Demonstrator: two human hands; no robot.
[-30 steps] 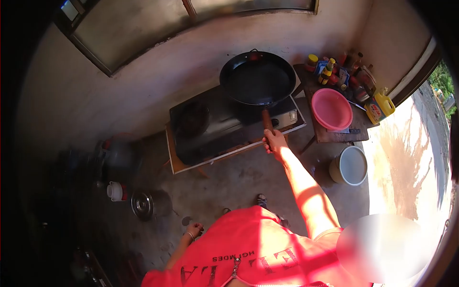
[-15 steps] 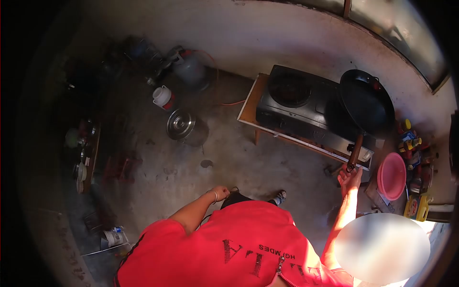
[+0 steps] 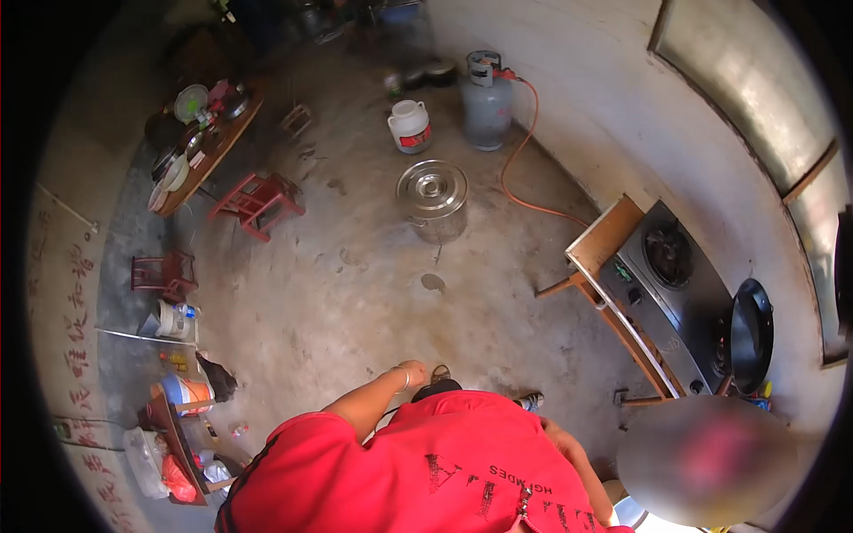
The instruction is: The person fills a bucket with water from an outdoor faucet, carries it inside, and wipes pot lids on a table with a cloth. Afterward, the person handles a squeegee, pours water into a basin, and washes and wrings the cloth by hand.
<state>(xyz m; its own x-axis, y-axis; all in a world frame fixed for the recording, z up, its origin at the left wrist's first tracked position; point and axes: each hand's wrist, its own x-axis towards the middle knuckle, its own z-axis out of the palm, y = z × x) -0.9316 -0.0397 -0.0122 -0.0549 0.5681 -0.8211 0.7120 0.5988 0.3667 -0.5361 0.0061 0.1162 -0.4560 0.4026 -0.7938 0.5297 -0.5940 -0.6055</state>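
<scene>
My left hand (image 3: 412, 371) hangs low in front of my body, its fingers curled in with nothing visible in them. A bracelet sits on that wrist. My right hand (image 3: 554, 433) is down close against my red shirt (image 3: 426, 471); its fingers are hidden by the shirt. At the right, beyond the reach of both hands, a black wok (image 3: 752, 333) stands tilted on the near end of the gas stove (image 3: 653, 275). Its handle is mostly hidden by a blurred patch.
The stove rests on a wooden table (image 3: 607, 224) by the wall. An orange hose (image 3: 515, 191) runs to a gas cylinder (image 3: 486, 115). A lidded metal pot (image 3: 433, 200) and a white jug (image 3: 410, 126) stand on the floor. Red stools (image 3: 258, 204) and a laden bench (image 3: 213, 155) are left.
The view has turned left, bringing the stove and wok further right. My right hand has left the wok's handle and dropped to my side. My left hand stays low.
</scene>
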